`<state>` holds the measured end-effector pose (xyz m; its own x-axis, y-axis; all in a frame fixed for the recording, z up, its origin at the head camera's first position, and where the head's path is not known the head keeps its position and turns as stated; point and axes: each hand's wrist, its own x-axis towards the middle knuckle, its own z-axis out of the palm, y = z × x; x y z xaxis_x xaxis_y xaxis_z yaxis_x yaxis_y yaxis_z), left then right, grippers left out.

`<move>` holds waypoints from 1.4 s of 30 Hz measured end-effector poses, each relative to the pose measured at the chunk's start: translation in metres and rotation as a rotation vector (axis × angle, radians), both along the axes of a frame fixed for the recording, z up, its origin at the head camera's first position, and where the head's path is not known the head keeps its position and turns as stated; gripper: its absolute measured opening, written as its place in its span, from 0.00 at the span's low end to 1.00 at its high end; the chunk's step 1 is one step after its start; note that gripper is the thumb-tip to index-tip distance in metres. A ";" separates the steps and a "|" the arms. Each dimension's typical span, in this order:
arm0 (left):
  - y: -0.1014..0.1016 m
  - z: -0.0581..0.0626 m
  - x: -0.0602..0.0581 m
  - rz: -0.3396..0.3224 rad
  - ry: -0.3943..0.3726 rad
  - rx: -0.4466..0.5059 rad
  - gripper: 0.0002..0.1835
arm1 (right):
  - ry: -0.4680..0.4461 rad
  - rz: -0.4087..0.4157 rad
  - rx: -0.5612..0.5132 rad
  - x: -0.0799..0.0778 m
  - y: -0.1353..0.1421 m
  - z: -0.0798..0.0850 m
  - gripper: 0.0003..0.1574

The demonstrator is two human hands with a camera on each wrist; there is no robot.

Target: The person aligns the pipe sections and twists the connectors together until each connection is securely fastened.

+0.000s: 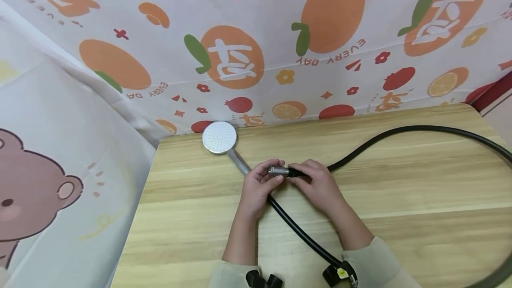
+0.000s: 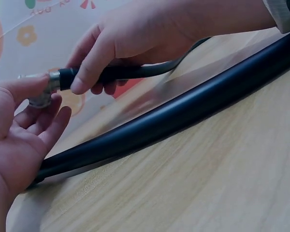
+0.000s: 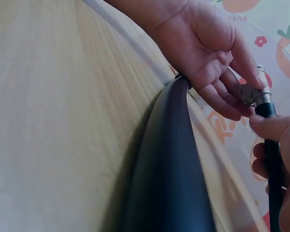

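Note:
My left hand (image 1: 255, 190) pinches a small silver metal fitting (image 1: 278, 171) between thumb and fingers, above the table. In the left wrist view, a rounded side part of this connector (image 2: 40, 100) juts downward. My right hand (image 1: 321, 186) grips the end of a black shower hose (image 1: 372, 141) right at the fitting; the two parts meet end to end. How firmly they are joined, I cannot tell. Beyond the left hand lies a shower head (image 1: 219, 137) with a white round face and a grey handle (image 1: 238, 162). The handle's lower end is hidden behind the left hand.
From under the left hand, a black hose stretch (image 1: 301, 233) runs toward the right sleeve. The hose also loops wide over the right side of the wooden table (image 1: 180, 221). A fruit-print cloth (image 1: 276, 97) hangs along the back edge, a bear-print cloth (image 1: 100, 146) at the left.

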<state>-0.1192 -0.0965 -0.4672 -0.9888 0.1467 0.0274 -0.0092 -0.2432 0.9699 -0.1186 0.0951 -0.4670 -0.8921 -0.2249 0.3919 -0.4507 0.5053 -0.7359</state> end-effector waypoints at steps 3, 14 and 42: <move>0.000 0.003 -0.006 -0.010 0.029 -0.138 0.21 | -0.043 -0.013 0.036 -0.005 0.003 -0.001 0.22; -0.002 0.015 -0.020 -0.030 0.220 -0.776 0.22 | -0.098 -0.032 0.080 -0.027 0.008 -0.011 0.20; -0.024 0.026 -0.042 -0.400 0.501 -1.361 0.32 | -0.245 0.018 0.319 -0.031 0.024 0.029 0.23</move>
